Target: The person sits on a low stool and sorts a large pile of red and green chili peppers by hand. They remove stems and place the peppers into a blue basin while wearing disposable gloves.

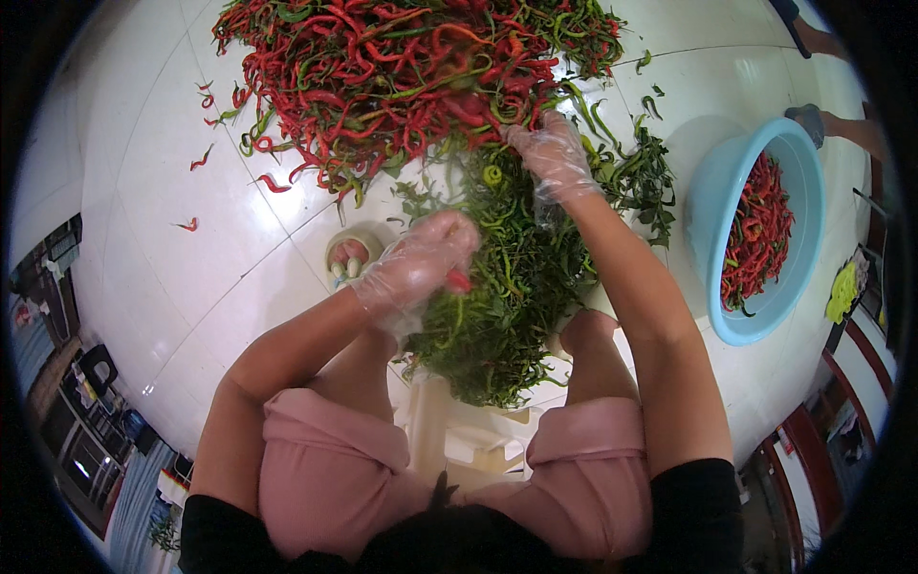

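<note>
A large heap of red chili peppers (373, 79), mixed with some green ones, lies on the tiled floor in front of me. My right hand (551, 154), in a thin clear plastic glove, touches the heap's near edge with its fingers together; whether it grips a pepper is unclear. Between my feet is a pile of green peppers and leafy stems (502, 287). My left hand (430, 251), gloved the same way, is curled over that pile's left side. A red chili pepper (459, 281) shows at its fingers, blurred, and seems held.
A light blue plastic basin (771, 316) holding red chili peppers stands at the right. Beyond it are another person's legs (846, 133). Stray peppers (272, 184) lie on the floor at the left. Leafy sprigs (649, 172) lie right of my right hand. Beneath me is a pale plastic stool (430, 423).
</note>
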`<state>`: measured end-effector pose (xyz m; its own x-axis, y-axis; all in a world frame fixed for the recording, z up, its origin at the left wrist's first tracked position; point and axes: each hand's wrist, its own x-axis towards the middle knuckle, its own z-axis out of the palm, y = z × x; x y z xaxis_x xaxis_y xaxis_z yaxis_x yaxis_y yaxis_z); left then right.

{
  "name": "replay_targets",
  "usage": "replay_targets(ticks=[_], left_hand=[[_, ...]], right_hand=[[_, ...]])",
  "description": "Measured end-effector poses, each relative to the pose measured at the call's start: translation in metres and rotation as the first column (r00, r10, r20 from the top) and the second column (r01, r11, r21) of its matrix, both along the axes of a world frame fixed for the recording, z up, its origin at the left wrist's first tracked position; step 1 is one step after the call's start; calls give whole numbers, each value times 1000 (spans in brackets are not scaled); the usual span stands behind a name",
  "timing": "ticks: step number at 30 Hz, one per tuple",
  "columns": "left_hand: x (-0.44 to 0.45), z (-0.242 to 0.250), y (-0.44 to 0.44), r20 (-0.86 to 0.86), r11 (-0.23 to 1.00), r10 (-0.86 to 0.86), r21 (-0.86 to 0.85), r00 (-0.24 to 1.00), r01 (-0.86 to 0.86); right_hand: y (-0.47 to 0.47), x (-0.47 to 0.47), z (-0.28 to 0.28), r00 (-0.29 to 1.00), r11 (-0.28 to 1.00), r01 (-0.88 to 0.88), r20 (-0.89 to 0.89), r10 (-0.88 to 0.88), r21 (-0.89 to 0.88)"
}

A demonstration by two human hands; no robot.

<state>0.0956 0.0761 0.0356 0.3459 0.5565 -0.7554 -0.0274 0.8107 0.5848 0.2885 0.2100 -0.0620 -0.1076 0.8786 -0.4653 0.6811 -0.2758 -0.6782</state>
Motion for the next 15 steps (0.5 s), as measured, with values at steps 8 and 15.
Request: replay_targets(ticks=[8, 15], left_hand=[[-24, -14, -5, 136, 935, 347, -131, 928, -330], [-19, 1, 16, -62, 907, 395, -134, 917, -399]], right_hand=[[-62, 22, 72, 743, 860, 110, -533, -404, -498], [-60, 27, 95, 721, 831, 49, -557, -413, -554]])
